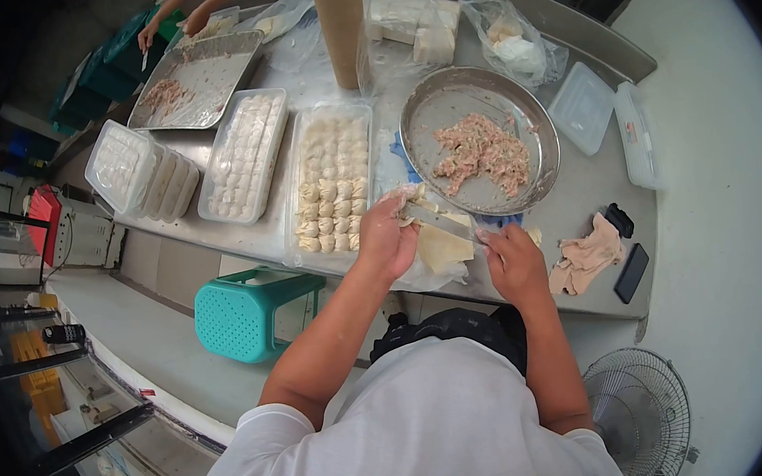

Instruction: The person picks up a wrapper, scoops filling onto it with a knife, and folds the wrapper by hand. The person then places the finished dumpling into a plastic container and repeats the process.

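Note:
My left hand (pixel 387 239) is closed around a pale dumpling wrapper (pixel 408 196), cupped at the fingers; what lies inside it is mostly hidden. In my right hand (pixel 516 261) is a flat-bladed metal knife (pixel 448 224), its tip reaching to the wrapper. Below the blade, a stack of square yellowish wrappers (pixel 443 247) lies on plastic at the table's front edge. Just beyond my hands stands a round metal pan (pixel 425 109) with pink minced meat filling (pixel 484 154). To the left, a plastic tray (pixel 292 211) holds rows of folded dumplings (pixel 332 210).
Lidded dumpling boxes (pixel 243 159) and a stack of boxes (pixel 139 172) stand left. A cardboard tube (pixel 343 35) rises behind. A phone (pixel 632 273) and cloth (pixel 590 255) lie right. Another person's hands (pixel 194 20) are by a metal tray (pixel 209 95). A green stool (pixel 244 311) stands below.

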{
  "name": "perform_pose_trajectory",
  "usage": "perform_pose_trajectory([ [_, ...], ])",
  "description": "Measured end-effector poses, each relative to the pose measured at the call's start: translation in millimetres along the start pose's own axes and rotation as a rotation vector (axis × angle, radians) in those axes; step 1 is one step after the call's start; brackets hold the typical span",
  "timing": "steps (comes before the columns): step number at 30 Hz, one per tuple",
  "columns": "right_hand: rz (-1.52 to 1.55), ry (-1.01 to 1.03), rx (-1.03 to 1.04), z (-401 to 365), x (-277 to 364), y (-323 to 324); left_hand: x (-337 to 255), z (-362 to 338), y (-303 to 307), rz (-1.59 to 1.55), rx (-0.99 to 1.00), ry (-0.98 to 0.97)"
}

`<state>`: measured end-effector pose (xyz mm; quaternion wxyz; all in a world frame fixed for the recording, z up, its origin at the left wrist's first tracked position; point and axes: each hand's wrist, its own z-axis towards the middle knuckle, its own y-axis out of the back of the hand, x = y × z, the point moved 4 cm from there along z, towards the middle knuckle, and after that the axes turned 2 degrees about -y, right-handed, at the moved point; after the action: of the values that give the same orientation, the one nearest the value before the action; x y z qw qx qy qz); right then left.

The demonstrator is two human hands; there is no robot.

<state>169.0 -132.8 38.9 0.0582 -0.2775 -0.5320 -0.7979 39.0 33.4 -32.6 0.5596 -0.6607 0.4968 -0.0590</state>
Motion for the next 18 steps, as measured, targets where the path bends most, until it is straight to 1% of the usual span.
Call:
perform_pose_trajectory([
  [2, -0.018, -0.029, 0.005, 6, 4, 5, -10, -5, -3, -0.124, 0.103, -0.018],
  [3, -0.013, -0.030, 0.009, 6, 8, 8, -19, -12, -8, -0.122, 0.096, -0.019],
  [5, 0.161, -0.068, -0.060, 7, 14, 21, -35, -26, -28, -0.237, 0.192, 0.010],
  [6, 0.163, -0.062, -0.058, 8, 16, 25, -35, -24, -24, -0.238, 0.191, 0.003],
  [8, 0.273, -0.089, -0.022, 7, 16, 29, -28, -19, -6, 0.530, 0.088, 0.000],
  [9, 0.274, -0.086, -0.017, 8, 16, 30, -27, -20, -2, 0.528, 0.083, -0.002],
  [11, 0.162, -0.019, 0.076, 9, 19, 29, -31, -25, -6, 1.059, 0.291, -0.273],
  [12, 0.163, -0.019, 0.077, 11, 20, 31, -35, -28, -11, 1.059, 0.290, -0.273],
  [14, -0.013, 0.039, 0.168, 17, 24, 35, -44, -31, -23, 1.392, 0.236, -0.295],
  [15, -0.014, 0.037, 0.170, 20, 25, 40, -42, -30, -21, 1.392, 0.236, -0.293],
  [17, -0.076, 0.059, 0.217, 24, 24, 48, -37, -28, -16, 1.540, 0.321, -0.450],
  [18, -0.074, 0.059, 0.218, 24, 21, 50, -33, -24, -11, 1.541, 0.319, -0.449],
])
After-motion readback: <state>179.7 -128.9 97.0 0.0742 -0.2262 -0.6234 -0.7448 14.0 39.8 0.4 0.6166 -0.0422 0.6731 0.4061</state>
